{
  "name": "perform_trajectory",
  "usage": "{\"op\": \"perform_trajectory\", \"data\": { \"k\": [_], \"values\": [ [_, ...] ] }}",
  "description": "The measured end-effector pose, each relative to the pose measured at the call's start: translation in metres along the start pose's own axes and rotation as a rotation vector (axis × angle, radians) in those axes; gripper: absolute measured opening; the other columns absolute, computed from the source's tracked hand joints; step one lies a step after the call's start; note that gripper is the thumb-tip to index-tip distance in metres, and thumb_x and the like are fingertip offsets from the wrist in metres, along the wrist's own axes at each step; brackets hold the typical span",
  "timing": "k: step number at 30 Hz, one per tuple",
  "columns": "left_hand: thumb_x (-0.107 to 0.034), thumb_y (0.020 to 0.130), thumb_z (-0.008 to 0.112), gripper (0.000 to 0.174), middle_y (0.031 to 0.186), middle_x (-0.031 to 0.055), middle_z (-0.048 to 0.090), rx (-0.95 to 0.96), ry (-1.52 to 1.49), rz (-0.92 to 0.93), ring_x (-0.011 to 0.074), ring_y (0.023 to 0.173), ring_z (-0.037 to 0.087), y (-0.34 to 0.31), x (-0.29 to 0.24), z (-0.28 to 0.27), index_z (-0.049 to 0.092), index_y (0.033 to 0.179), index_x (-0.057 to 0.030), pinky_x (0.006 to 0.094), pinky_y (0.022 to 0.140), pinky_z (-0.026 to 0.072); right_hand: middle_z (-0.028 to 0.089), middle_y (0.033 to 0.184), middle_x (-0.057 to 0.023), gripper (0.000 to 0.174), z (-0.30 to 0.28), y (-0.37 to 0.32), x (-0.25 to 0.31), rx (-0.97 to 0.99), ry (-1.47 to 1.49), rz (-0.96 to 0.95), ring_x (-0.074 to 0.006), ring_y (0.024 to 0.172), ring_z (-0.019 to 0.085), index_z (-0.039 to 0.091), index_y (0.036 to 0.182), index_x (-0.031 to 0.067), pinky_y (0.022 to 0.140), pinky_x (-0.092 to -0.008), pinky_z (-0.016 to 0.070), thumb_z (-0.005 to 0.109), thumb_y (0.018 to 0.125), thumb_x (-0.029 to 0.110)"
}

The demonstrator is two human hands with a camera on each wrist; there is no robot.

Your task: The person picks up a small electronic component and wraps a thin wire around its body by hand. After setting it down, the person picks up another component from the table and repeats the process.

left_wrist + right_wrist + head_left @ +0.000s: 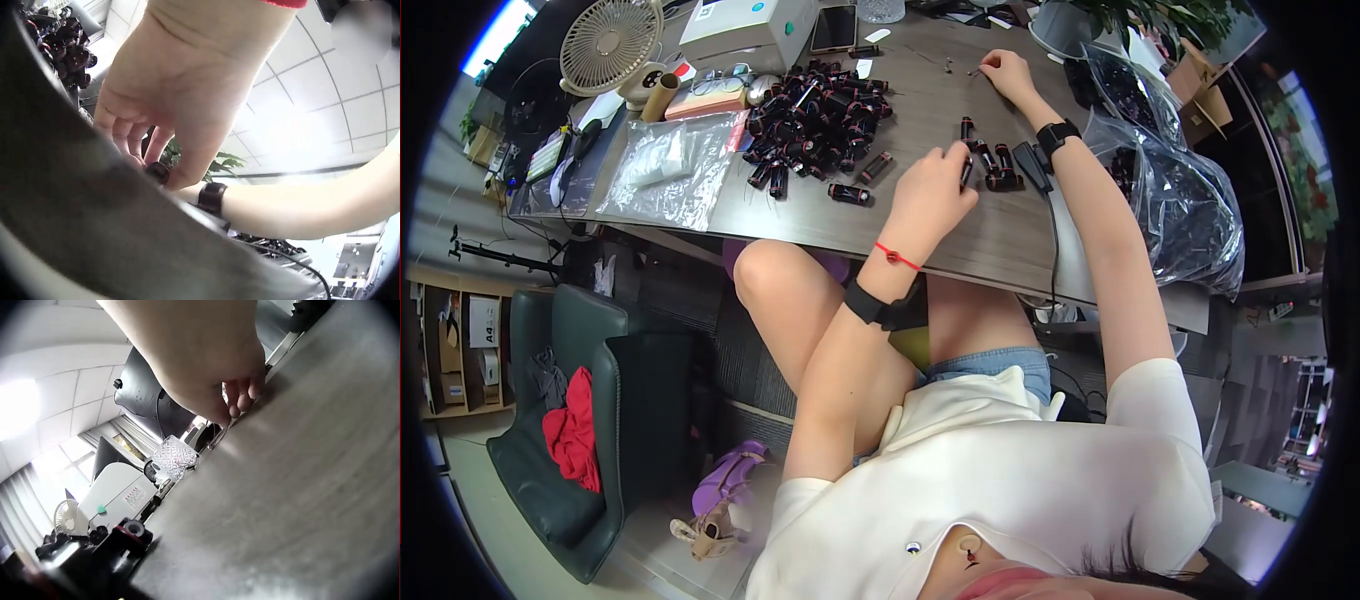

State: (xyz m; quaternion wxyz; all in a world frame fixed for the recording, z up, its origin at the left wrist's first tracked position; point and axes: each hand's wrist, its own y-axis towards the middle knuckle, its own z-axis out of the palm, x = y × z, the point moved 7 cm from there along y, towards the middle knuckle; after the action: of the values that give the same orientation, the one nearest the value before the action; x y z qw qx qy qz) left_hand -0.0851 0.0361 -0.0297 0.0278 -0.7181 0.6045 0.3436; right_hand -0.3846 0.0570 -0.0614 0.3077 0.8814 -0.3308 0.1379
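Observation:
My left hand (935, 195), with a red string bracelet at its wrist, holds a small black cylindrical part (967, 172) between thumb and fingers, low over the table. In the left wrist view the round dark end of this part (157, 172) shows between the fingertips. Farther back, my right hand (1007, 76) pinches a tiny thin piece (973, 72) close to the tabletop; its kind is too small to tell. Another tiny metal piece (948, 66) lies just left of it. Several similar black parts (1003, 170) with reddish bands sit right of my left hand.
A large pile of black parts (815, 125) covers the table's middle left, with loose ones (849, 194) nearer the edge. Clear plastic bags (1170, 190) lie at the right. A black clip-like device (1033, 165) with a cable, a white box (745, 35) and a fan (610, 45) also stand there.

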Motion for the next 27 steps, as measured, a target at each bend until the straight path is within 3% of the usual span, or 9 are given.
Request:
{"op": "perform_trajectory", "data": {
  "k": [2,5,6,8,11,13,17,22,27],
  "values": [
    [-0.009,0.07,0.067,0.038,0.086,0.0141,0.06,0.014,-0.067,-0.024,0.0274,0.074,0.064,0.001,0.001,-0.016,0.054,0.106,-0.0062,0.0366,0.066,0.0531,0.07,0.086,-0.0115,0.017,-0.005,-0.003,0.003,-0.002,0.027,0.002,-0.0246,0.081,0.067,0.067,0.09,0.0029,0.073,-0.0334,0.0527,0.067,0.081,0.018],
    [-0.01,0.072,0.072,0.043,0.089,0.0128,0.06,0.029,-0.615,-0.18,0.0202,0.075,0.064,0.008,0.007,-0.038,0.051,0.109,-0.0044,0.0307,0.065,0.0525,0.068,0.096,-0.0133,0.018,-0.018,-0.002,-0.009,-0.044,0.719,0.272,-0.0249,0.083,0.068,0.061,0.098,0.0001,0.075,-0.0319,0.054,0.061,0.088,0.015],
    [-0.01,0.072,0.072,0.043,0.089,0.0128,0.06,0.022,-0.619,-0.173,0.0202,0.075,0.064,0.01,0.006,-0.041,0.051,0.109,-0.0044,0.0307,0.065,0.0525,0.068,0.096,-0.0133,0.018,-0.034,-0.004,0.005,-0.046,0.714,0.264,-0.0249,0.083,0.068,0.061,0.098,0.0001,0.075,-0.0319,0.054,0.061,0.088,0.015],
    [-0.01,0.073,0.076,0.047,0.092,0.0108,0.058,-0.137,-0.762,-0.152,0.0156,0.078,0.063,0.012,0.008,-0.053,0.05,0.112,-0.0042,0.0272,0.066,0.0518,0.065,0.101,-0.0135,0.016,-0.073,-0.012,0.046,-0.08,1.224,0.137,-0.0245,0.089,0.067,0.056,0.104,-0.0003,0.078,-0.0309,0.0543,0.055,0.093,0.01],
    [-0.009,0.074,0.077,0.05,0.095,0.0092,0.057,-0.271,-0.942,-0.145,0.0121,0.079,0.062,0.012,0.011,-0.062,0.048,0.114,-0.0037,0.0248,0.067,0.0513,0.065,0.097,-0.0122,0.014,-0.119,-0.027,0.111,0.04,1.409,0.0,-0.0222,0.09,0.066,0.056,0.104,0.0002,0.079,-0.0304,0.0529,0.054,0.093,0.008],
    [-0.007,0.075,0.077,0.05,0.097,0.0079,0.056,-0.36,-1.16,-0.145,0.0098,0.08,0.061,0.011,0.014,-0.069,0.047,0.115,-0.0032,0.0233,0.068,0.051,0.064,0.095,-0.0113,0.014,-0.132,-0.045,0.156,0.164,1.392,-0.022,-0.0208,0.089,0.065,0.056,0.103,0.0001,0.079,-0.03,0.0524,0.055,0.092,0.008],
    [-0.006,0.079,0.074,0.039,0.094,0.0055,0.055,-0.406,-1.143,-0.162,0.0069,0.073,0.055,0.009,0.012,-0.087,0.049,0.109,-0.0027,0.0202,0.063,0.0471,0.063,0.092,-0.0091,0.014,-0.125,-0.093,0.228,0.49,1.349,-0.089,-0.0176,0.082,0.063,0.057,0.102,-0.0007,0.076,-0.0293,0.0518,0.058,0.09,0.007],
    [-0.007,0.083,0.072,0.029,0.09,0.0025,0.053,-0.392,-0.852,-0.121,0.004,0.068,0.048,0.006,0.028,-0.095,0.05,0.102,-0.0027,0.0176,0.057,0.0401,0.063,0.089,-0.0077,0.013,-0.116,-0.116,0.25,0.586,1.283,-0.088,-0.0165,0.078,0.064,0.058,0.1,-0.0013,0.074,-0.0289,0.0521,0.06,0.088,0.005],
    [-0.012,0.091,0.061,0.014,0.086,-0.0011,0.049,-0.405,-1.137,-0.285,0.0035,0.066,0.043,0.002,0.02,-0.098,0.052,0.097,-0.0038,0.0176,0.055,0.0349,0.064,0.087,-0.0092,0.013,-0.121,-0.117,0.249,0.532,1.224,-0.03,-0.0173,0.075,0.064,0.058,0.098,-0.002,0.073,-0.0296,0.053,0.061,0.086,0.002]
  ]
}}
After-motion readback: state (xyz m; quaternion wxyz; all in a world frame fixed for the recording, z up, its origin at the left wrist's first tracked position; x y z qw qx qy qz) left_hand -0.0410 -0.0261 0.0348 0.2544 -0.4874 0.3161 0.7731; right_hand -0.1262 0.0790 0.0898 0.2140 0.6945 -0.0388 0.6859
